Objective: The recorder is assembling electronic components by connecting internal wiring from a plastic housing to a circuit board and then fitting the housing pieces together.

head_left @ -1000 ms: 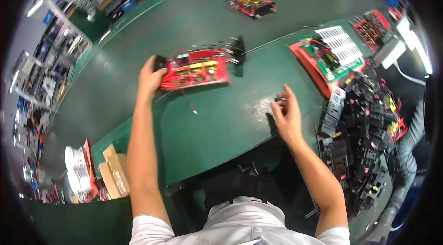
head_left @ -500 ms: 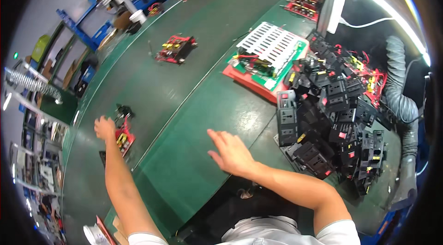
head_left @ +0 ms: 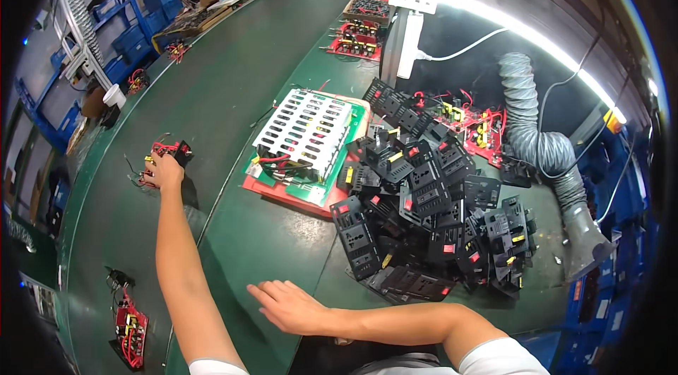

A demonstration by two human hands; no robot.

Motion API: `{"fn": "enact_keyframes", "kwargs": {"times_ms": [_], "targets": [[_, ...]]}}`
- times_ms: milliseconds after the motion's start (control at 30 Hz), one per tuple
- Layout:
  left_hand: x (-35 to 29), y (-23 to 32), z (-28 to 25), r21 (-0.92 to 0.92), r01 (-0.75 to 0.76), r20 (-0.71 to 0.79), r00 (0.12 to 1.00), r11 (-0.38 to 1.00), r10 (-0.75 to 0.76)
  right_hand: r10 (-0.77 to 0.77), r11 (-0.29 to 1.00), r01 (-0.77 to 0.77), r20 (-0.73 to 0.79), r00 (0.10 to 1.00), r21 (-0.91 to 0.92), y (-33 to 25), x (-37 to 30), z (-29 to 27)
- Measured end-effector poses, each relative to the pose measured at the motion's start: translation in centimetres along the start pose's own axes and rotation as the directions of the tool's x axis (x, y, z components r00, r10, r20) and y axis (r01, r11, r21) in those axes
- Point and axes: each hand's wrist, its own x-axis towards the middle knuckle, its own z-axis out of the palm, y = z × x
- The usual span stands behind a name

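Observation:
My left hand [head_left: 167,170] reaches far out on the left over a red circuit board [head_left: 185,152] with red wires and a black panel. Its fingers are closed on the board's near left side, partly hiding it. My right hand [head_left: 293,308] hovers over the near green bench top, fingers stretched out and nothing in them. A second red circuit board [head_left: 131,332] with a black part wired to it lies at the lower left. Ahead of my right hand, a white slotted plate [head_left: 304,128] sits on a green board [head_left: 357,136] above a red base [head_left: 289,198].
Black socket panels [head_left: 424,198] with red switches lie in a large heap on the right. Behind them are red boards [head_left: 487,131] and a grey flexible duct [head_left: 522,106]. More red boards [head_left: 353,39] stand at the far end under a lit tube lamp [head_left: 508,18].
The view has swung to the right. My left hand has gone from beside the nearer circuit board to the farther one and closed on it. My right hand stays open, now lower in view.

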Motion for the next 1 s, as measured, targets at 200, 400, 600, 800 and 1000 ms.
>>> {"fn": "enact_keyframes", "kwargs": {"times_ms": [200, 400, 600, 800, 1000], "targets": [[-1.9, -4.5, 0.4, 0.076, -0.114, -0.029, 0.993, 0.991, 0.117, -0.003, 1.0, 0.004, -0.023, 1.0, 0.018, -0.2, -0.2, 0.5], [-12.2, -11.7, -8.1, -0.146, -0.506, -0.126, 0.862, 0.85, 0.491, 0.039, 0.999, -0.039, -0.015, 0.999, 0.025, -0.2, -0.2, 0.4], [-21.9, -15.5, -16.8, -0.297, -0.702, -0.035, 0.685, 0.647, 0.728, -0.36, 0.921, 0.389, -0.326, 0.874, 0.024, 0.6, -0.5, -0.6], [-29.1, -18.4, -18.0, -0.262, -0.875, -0.041, 0.432, 0.407, 0.901, -0.711, 0.699, 0.715, -0.085, 0.698, 0.024, -3.2, -2.6, -0.4], [-30.5, -19.9, -15.7, -0.146, -0.924, 0.134, 0.335, 0.353, 0.933, -0.559, 0.827, 0.562, -0.121, 0.82, -0.014, -3.6, -4.9, -6.4]]}}
